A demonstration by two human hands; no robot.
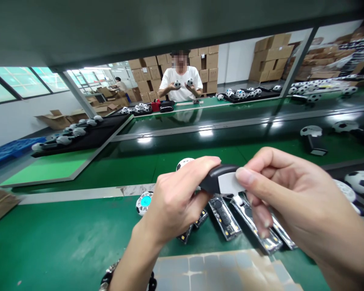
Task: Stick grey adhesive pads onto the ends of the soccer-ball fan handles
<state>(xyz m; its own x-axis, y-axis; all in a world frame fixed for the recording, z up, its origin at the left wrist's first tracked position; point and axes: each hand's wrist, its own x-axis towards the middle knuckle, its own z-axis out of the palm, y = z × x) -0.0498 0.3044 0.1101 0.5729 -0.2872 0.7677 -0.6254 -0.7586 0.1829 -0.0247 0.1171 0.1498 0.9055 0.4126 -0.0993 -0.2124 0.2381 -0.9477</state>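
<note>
My left hand [177, 198] is wrapped round a black handle [210, 182], held above the bench. A pale grey rectangular sticker [229, 182] lies against the handle's face. My right hand [285, 190] pinches the sticker's right end, thumb on top; its fingertips behind are partly hidden. Beneath my hands lie several clear-cased handles [224, 218] with black buttons and circuit parts showing. A round white spoked head [144, 202] with a turquoise centre sits left of them. Behind my left hand shows part of a football-patterned head [184, 162]; whether it joins the held handle, I cannot tell.
A sheet of grey stickers [200, 268] lies at the front edge. Football-patterned pieces with black handles [313, 139] lie on the right. Black trays [109, 129] hold more at left and far side. Opposite, a person [182, 83] holds two balls. A shelf [139, 32] hangs overhead.
</note>
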